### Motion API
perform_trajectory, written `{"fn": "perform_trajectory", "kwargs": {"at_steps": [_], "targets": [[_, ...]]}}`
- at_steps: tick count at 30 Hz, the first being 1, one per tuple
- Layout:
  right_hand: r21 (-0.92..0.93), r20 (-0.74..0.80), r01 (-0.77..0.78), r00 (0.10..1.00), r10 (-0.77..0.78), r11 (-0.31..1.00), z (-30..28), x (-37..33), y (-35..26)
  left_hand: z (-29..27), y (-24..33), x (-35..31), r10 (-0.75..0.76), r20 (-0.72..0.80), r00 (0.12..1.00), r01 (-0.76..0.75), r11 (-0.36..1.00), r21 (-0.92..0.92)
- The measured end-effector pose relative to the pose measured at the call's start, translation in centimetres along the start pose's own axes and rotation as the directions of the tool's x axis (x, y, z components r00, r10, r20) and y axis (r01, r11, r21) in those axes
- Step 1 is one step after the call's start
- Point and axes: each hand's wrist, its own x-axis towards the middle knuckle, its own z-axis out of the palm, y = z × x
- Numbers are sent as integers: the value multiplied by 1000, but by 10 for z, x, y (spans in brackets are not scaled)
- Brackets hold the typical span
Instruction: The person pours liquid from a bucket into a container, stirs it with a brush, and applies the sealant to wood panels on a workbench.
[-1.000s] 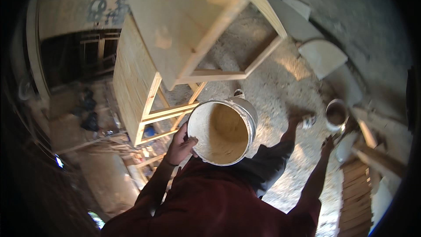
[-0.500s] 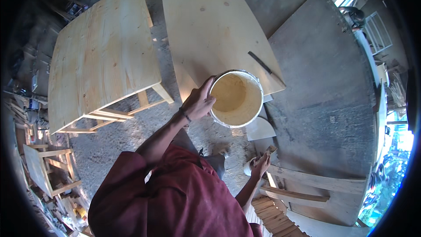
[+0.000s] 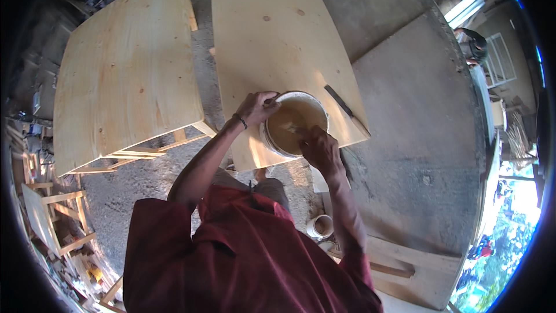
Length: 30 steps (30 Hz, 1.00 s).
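The left hand (image 3: 259,108) grips the rim of the bucket (image 3: 314,106) at its left. The right hand (image 3: 322,152) is curled, fingertips inside the bucket's opening; whether it grips a tool cannot be determined. The bucket is between both hands, above the pale wooden tabletop (image 3: 272,46). A narrow dark blade (image 3: 340,102) lies just beyond the right hand. A wooden table (image 3: 130,75) stands left of the left hand.

We see dull tan contents inside the white-rimmed round bucket (image 3: 314,109), and a pale cream wooden counter (image 3: 272,52) dotted with brown knots. Beside it, our second wooden tabletop (image 3: 124,72) is warmer yellow, streaked with straight grain. We also note a plain maroon cloth shirt (image 3: 249,255) and a mottled grey flat panel (image 3: 417,104).
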Motion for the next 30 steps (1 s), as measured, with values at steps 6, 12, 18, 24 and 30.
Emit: {"fn": "perform_trajectory", "kwargs": {"at_steps": [6, 12, 18, 24, 30], "targets": [[-114, 292, 537, 823, -488, 836, 84, 81, 44, 13, 3, -13, -121, -100, 988, 110, 988, -110], [-78, 562, 305, 800, -211, 949, 109, 97, 36, 21, 1, -7, -221, -118, 968, 197, 962, -188], [124, 158, 266, 946, -284, 956, 123, 90, 60, 15, 4, -2, -132, -106, 986, 115, 982, -151], [-338, 542, 314, 836, -89, 887, 95, 100, 29, -60, 27, -5, 129, 39, 991, -115, 962, -249], [-317, 503, 229, 863, -42, 920, 73, 106, 3, -194, 138, -90, 203, -898, 390, -537, 842, -43]]}}
